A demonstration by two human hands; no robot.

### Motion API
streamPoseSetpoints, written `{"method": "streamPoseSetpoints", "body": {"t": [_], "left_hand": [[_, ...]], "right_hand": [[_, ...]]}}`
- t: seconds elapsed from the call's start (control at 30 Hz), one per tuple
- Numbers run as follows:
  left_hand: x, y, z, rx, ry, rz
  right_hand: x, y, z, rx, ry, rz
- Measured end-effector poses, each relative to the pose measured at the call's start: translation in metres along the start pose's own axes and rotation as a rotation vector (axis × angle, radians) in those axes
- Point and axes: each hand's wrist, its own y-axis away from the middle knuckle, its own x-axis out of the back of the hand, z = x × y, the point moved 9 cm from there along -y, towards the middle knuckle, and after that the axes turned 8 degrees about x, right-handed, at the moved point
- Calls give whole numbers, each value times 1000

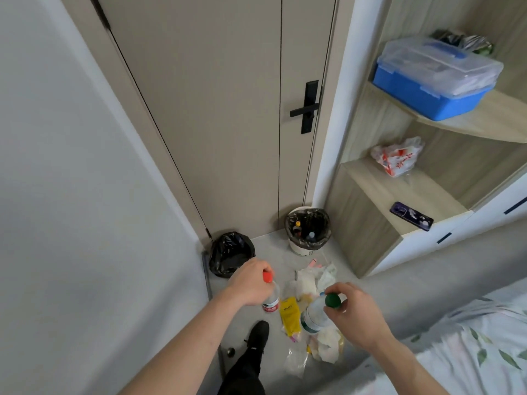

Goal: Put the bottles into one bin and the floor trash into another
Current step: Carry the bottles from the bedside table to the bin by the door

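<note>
With some bottles already in the white bin (299, 248), the left hand (251, 283) grips a red-capped bottle (271, 297) and the right hand (352, 312) a green-capped bottle (313, 313), while wrappers and tissues (310, 283) lie unsorted beside the black-bagged bin (228, 255)

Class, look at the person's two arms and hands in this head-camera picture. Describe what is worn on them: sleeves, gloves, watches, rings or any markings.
Both forearms are bare up to the picture's lower edge: no sleeves show. The left hand and the right hand wear no gloves. No watch, band or ring shows on either wrist or on the fingers in view, and no markings can be made out.
</note>
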Motion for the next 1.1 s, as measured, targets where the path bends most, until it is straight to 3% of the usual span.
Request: {"method": "streamPoseSetpoints", "body": {"t": [0.43,0.87,1.1], "left_hand": [[82,-184,12,-109,-28,-106],[73,-270,59,-198,6,-129],[44,-371,90,-198,-44,-182]], "right_hand": [[15,-169,-19,-220,-63,68],[51,-219,35,-312,-67,160],[55,-269,86,-435,-91,155]]}}
